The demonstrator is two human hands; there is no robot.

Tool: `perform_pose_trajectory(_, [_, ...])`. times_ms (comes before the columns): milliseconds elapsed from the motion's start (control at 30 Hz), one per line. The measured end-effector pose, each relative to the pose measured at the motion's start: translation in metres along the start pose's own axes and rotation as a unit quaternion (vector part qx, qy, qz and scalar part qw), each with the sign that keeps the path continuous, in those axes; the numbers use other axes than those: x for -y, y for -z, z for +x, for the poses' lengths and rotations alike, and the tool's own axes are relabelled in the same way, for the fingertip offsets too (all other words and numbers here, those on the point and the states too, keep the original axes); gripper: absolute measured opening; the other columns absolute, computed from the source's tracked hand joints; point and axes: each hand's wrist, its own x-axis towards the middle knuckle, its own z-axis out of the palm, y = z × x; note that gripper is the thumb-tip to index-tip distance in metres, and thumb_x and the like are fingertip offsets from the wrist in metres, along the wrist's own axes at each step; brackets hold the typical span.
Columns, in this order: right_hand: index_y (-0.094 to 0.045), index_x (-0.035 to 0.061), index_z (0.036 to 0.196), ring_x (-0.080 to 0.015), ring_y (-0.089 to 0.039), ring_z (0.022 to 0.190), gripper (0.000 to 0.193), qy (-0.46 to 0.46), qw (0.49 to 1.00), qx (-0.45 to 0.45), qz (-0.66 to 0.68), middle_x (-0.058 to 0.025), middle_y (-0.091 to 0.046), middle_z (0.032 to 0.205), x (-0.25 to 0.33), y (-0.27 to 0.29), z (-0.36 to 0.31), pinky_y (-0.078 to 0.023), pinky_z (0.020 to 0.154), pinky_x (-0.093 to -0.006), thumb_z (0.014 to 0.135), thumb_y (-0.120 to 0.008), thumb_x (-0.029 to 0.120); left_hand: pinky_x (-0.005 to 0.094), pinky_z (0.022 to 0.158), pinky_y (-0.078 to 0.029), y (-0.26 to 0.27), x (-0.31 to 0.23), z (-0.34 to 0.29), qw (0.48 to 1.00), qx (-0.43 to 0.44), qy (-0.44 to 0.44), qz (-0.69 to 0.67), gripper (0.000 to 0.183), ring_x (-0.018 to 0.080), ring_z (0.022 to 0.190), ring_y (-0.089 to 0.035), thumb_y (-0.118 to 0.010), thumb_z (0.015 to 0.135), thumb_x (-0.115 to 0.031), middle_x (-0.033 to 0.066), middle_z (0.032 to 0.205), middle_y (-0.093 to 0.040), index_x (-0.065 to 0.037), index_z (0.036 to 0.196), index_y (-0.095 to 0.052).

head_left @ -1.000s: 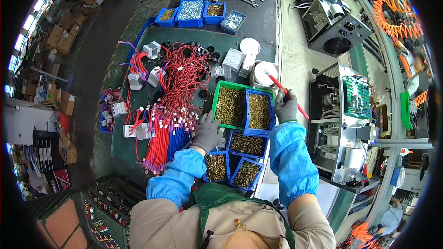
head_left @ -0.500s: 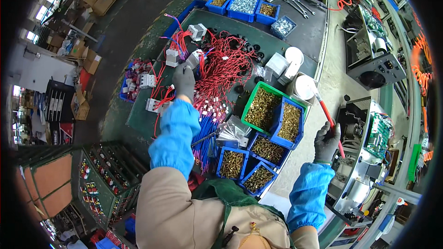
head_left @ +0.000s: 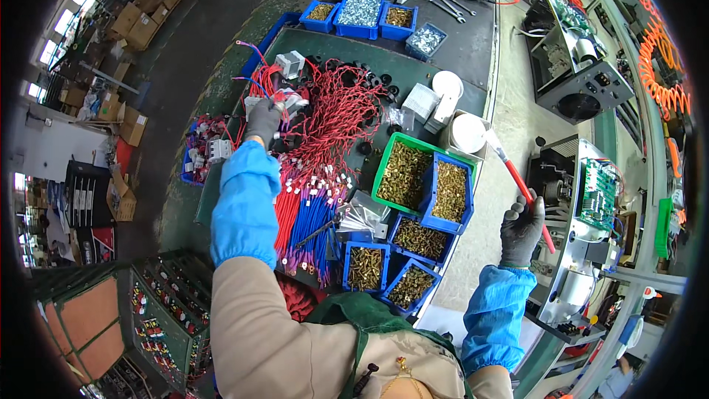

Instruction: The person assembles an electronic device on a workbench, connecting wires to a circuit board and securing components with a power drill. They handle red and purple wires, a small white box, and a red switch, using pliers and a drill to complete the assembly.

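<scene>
My right hand [head_left: 521, 230] is closed round the red handle of a brush [head_left: 518, 182], whose pale tip points up beside a white round container [head_left: 467, 133]. At the far left of the bench, my gloved left hand [head_left: 264, 120] is curled over a pale block that looks like a circuit breaker [head_left: 251, 103]; the fingers hide most of it. Another wired circuit breaker [head_left: 290, 64] lies just beyond. Twisted red wires [head_left: 343, 114] spread to the right of that hand. Closer to me lie blue cables [head_left: 314, 214] and red ones with white connectors.
Bins of brass-coloured fasteners, one green [head_left: 379, 177] and several blue [head_left: 461, 220], stand at the middle right. Blue bins [head_left: 357, 29] line the far end near wrenches [head_left: 447, 7]. Opened metal units [head_left: 583, 96] stand on the right. A green rack [head_left: 159, 310] stands lower left.
The view has shifted, moving the bench leftward in the picture. My left hand has moved a little farther onto the wired blocks. The right hand keeps its hold on the brush.
</scene>
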Motion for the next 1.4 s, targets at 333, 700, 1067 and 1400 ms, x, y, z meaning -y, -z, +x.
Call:
perform_pose_trajectory(333, [-0.054, 0.0034, 0.111, -0.0122, -0.058, 0.064, 0.03, 0.021, 0.999, -0.019, 0.02, -0.0089, -0.063, 0.081, 0.009, 0.004, -0.02, -0.05, 0.052, -0.021, 0.094, -0.051, 0.028, 0.0303, 0.078, -0.051, 0.113, -0.077, -0.046, 0.883, 0.116, 0.028, -0.453, 0.035, 0.0211, 0.085, -0.062, -0.058, 0.086, -0.014, 0.0125, 0.101, -0.062, 0.002, 0.117, -0.056])
perform_pose_trajectory(700, [-0.054, 0.0027, 0.111, -0.0117, -0.055, 0.064, 0.03, 0.013, 1.0, -0.001, 0.025, -0.0077, -0.059, 0.08, 0.01, 0.004, -0.029, -0.048, 0.052, -0.0213, 0.095, -0.05, 0.028, 0.0271, 0.076, -0.051, 0.048, -0.056, -0.138, 0.95, 0.201, -0.093, -0.221, 0.04, 0.0147, 0.088, -0.063, -0.056, 0.079, 0.005, 0.0088, 0.1, -0.064, -0.004, 0.119, -0.057])
perform_pose_trajectory(1067, [-0.053, 0.0021, 0.111, -0.0112, -0.054, 0.065, 0.031, 0.011, 1.0, 0.005, 0.013, -0.0073, -0.057, 0.081, 0.011, 0.003, -0.032, -0.047, 0.053, -0.0207, 0.094, -0.052, 0.029, 0.0357, 0.076, -0.043, 0.121, -0.095, -0.093, 0.93, -0.204, -0.3, 0.059, 0.025, 0.027, 0.082, -0.055, -0.062, 0.087, -0.025, 0.0139, 0.089, -0.057, -0.004, 0.1, -0.059])
perform_pose_trajectory(1400, [-0.052, 0.0034, 0.113, -0.0109, -0.052, 0.065, 0.033, 0.01, 0.999, 0.035, 0.004, -0.0057, -0.055, 0.08, 0.011, -0.008, -0.043, -0.045, 0.055, -0.0215, 0.093, -0.054, 0.029, 0.033, 0.074, -0.051, 0.159, -0.168, -0.128, 0.878, 0.135, -0.213, -0.407, 0.041, 0.0138, 0.083, -0.061, -0.065, 0.08, -0.017, 0.0087, 0.1, -0.063, 0.0, 0.117, -0.055])
